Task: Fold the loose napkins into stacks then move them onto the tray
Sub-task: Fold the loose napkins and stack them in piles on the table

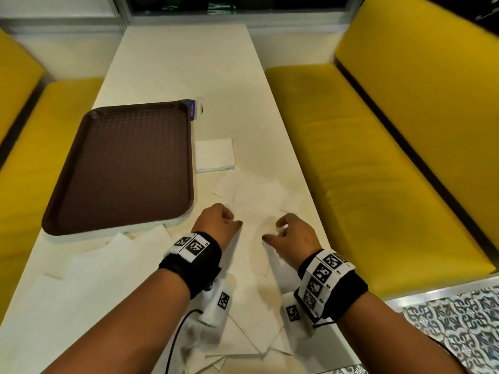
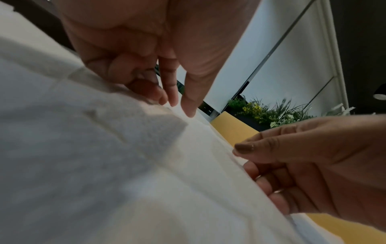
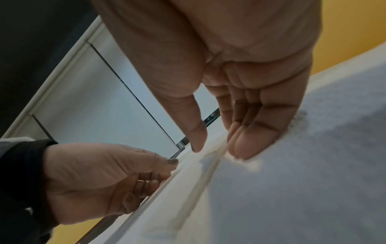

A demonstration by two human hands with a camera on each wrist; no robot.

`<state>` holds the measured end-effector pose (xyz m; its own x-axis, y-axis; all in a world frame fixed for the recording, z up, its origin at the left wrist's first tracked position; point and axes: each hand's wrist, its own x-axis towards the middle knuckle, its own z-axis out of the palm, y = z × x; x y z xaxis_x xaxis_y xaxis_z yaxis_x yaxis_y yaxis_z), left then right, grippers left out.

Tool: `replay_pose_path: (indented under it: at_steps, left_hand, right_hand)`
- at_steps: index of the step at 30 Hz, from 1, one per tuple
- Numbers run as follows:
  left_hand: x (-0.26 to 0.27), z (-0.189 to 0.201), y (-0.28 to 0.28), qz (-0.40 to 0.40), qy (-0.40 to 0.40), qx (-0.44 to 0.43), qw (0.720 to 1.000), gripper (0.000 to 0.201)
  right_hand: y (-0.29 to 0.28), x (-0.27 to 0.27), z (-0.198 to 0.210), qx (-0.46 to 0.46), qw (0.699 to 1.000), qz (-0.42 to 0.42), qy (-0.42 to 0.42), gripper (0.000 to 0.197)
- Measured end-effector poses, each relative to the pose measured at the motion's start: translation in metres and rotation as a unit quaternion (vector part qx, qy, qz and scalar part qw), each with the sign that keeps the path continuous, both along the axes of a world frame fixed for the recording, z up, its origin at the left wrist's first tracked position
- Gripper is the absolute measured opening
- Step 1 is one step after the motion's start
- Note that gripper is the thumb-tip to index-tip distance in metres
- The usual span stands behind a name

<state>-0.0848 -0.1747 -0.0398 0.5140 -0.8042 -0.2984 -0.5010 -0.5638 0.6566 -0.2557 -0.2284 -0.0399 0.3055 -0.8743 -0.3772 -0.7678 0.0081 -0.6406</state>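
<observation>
Both my hands were down on one loose napkin (image 1: pixel 252 220) near the surface's (image 1: pixel 172 66) right edge. My left hand (image 1: pixel 216 224) pinched its left side, fingers curled; my right hand (image 1: pixel 290 233) pinched its right side between thumb and fingertips. A folded stack (image 1: pixel 214 155) sat just beside the tray's (image 1: pixel 189 147) right rim. More napkins (image 1: pixel 108 271) lay spread toward the near edge.

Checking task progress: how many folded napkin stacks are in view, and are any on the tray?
1. The folded stack lies on the table just right of the tray, none on it.
</observation>
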Motion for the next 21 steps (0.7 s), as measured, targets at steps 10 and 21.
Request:
replay_pose_path:
  at_steps: [10,21]
  left_hand:
    - [-0.003,-0.007,0.004,-0.015,-0.018,-0.016,1.000,0.047]
    - [-0.002,0.010,0.018,0.030,0.038,-0.091,0.995,0.030]
  right_hand:
    - [-0.004,0.007,0.006,0.139,0.958,-0.177,-0.179,0.037]
    - [-0.001,0.004,0.022,0.027,0.962,-0.073,-0.261,0.018]
